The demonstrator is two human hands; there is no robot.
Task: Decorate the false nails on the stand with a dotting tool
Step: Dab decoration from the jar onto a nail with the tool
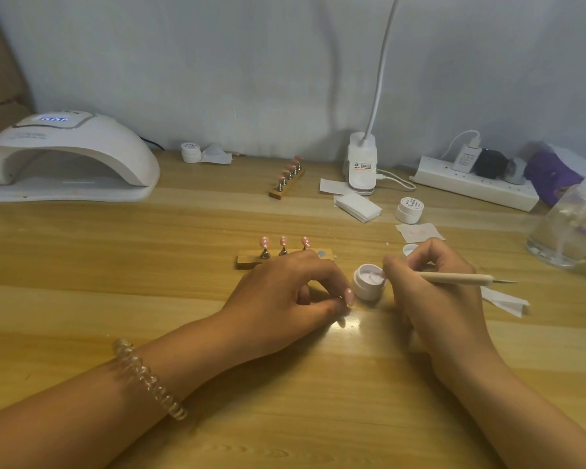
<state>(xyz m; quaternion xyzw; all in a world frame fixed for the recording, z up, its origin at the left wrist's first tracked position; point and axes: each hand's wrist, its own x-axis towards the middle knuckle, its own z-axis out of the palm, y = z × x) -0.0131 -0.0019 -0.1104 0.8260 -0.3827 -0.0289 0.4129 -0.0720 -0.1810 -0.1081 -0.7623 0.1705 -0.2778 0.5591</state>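
A wooden nail stand (247, 259) sits mid-table with three pink false nails (283, 241) on metal holders. My left hand (285, 299) lies just in front of it and pinches one holder with a pink false nail (349, 296) at its fingertips. Right beside that nail stands a small open white gel pot (368, 282). My right hand (430, 292) grips a wooden dotting tool (460, 278) like a pen, its front tip hidden by my fingers at the pot's rim. The tool's rear metal point sticks out to the right.
A second stand with several pink nails (288, 177) lies farther back. A white nail lamp (65, 157) fills the back left. A desk lamp base (362, 164), power strip (474, 184), closed gel pots (409, 210), wipes (357, 206) and a clear bottle (569, 225) crowd the right.
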